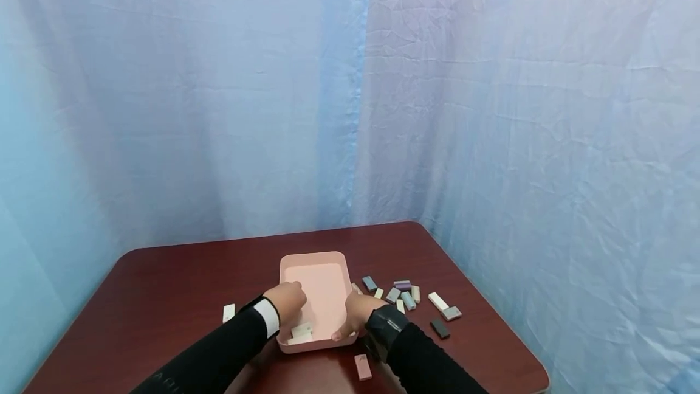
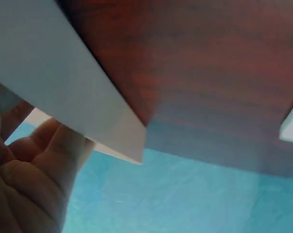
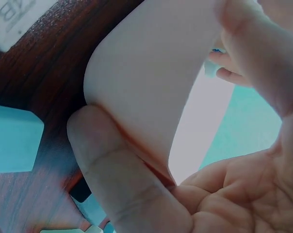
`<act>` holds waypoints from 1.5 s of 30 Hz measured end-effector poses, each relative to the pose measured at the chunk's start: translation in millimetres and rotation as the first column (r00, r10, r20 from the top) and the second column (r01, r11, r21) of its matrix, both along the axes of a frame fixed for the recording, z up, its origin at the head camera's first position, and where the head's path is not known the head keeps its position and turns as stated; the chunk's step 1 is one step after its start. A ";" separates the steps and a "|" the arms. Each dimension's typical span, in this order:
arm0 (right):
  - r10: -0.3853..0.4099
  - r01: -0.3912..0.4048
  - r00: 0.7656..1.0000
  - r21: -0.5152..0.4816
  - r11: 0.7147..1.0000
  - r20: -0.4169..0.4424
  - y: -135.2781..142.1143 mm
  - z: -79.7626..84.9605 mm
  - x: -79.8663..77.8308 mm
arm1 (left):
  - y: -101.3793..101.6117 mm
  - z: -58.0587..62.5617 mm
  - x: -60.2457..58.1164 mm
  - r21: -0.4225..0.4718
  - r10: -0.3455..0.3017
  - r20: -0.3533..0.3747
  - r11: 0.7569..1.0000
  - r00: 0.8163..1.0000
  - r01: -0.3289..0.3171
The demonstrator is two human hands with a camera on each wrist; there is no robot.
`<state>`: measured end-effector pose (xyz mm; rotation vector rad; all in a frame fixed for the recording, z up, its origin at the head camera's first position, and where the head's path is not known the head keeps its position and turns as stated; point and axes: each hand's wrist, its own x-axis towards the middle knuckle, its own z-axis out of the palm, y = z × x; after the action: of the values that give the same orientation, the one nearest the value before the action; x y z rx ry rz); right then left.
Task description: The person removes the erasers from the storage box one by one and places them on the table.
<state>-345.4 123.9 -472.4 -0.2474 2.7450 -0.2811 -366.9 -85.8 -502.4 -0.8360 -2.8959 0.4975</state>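
Observation:
A shallow pink tray point(image 1: 319, 272) stands on the table, with a few white erasers point(image 1: 301, 332) in its near left corner. Reaching over the tray's left wall, my left hand point(image 1: 288, 301) is curled inside it. Between its fingertips a small pale block, likely an eraser point(image 3: 211, 69), shows in the right wrist view, mostly hidden by the fingers. My right hand point(image 1: 358, 312) grips the tray's near right side, thumb inside the rim and a finger point(image 3: 122, 170) along the outer wall.
Several loose erasers in grey, white, blue and purple point(image 1: 403, 285) lie right of the tray. A dark eraser point(image 1: 440, 328) is further right, a pink one point(image 1: 363, 367) in front, and a white one point(image 1: 228, 312) to the left. Blue curtains point(image 1: 219, 108) hang behind the table point(image 1: 191, 272).

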 end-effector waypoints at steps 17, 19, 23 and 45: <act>-0.007 0.007 1.000 -0.019 1.000 0.011 -8.5 -2.0 5.4 | -6.6 -17.0 -11.9 0.079 0.058 -0.090 0.996 0.994 -0.051; -0.008 0.008 1.000 -0.009 1.000 0.008 -9.2 -2.6 4.8 | -7.7 -17.2 -10.8 0.074 0.037 -0.116 0.997 0.993 -0.029; 0.004 -0.004 1.000 0.002 1.000 -0.004 -9.4 -2.7 4.5 | -10.5 -14.7 -8.2 0.092 0.009 -0.101 0.996 0.995 0.000; 0.019 -0.020 1.000 -0.078 0.997 -0.015 0.4 2.7 6.9 | -117.3 -22.4 -17.8 0.510 0.107 0.164 0.842 0.981 -0.177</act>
<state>-338.5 124.2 -469.7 -0.2974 2.7479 -0.3834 -384.7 -203.1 -524.8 -0.5825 -2.9799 -0.3539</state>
